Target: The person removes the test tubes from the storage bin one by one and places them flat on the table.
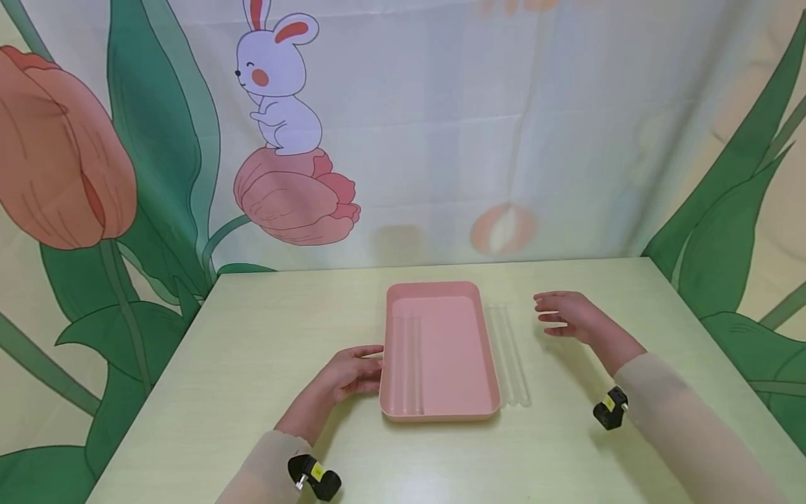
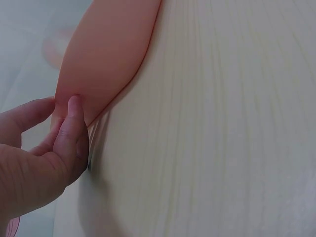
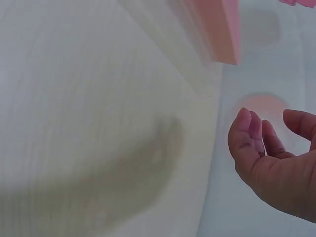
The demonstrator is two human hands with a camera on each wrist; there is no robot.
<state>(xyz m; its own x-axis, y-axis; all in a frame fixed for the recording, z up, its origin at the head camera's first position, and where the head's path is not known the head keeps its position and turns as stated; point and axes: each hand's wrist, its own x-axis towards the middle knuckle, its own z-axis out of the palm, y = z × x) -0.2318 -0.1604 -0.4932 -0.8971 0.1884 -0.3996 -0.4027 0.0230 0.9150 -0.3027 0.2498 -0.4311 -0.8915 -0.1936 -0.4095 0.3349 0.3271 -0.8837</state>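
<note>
A pink rectangular tray lies lengthwise on the table. Inside it, along the left side, are slim clear rods or tubes. More clear tubes lie on the table just right of the tray, roughly parallel to its edge. My left hand is at the tray's left side; in the left wrist view its fingertips touch the outer wall. My right hand hovers right of the loose tubes, fingers relaxed and slightly bent, holding nothing. Its shadow falls on the table below.
The pale wood-grain table ends at a hanging cloth printed with a rabbit and tulips. Green printed leaves stand beyond the right edge. Small black devices are worn on both sleeves.
</note>
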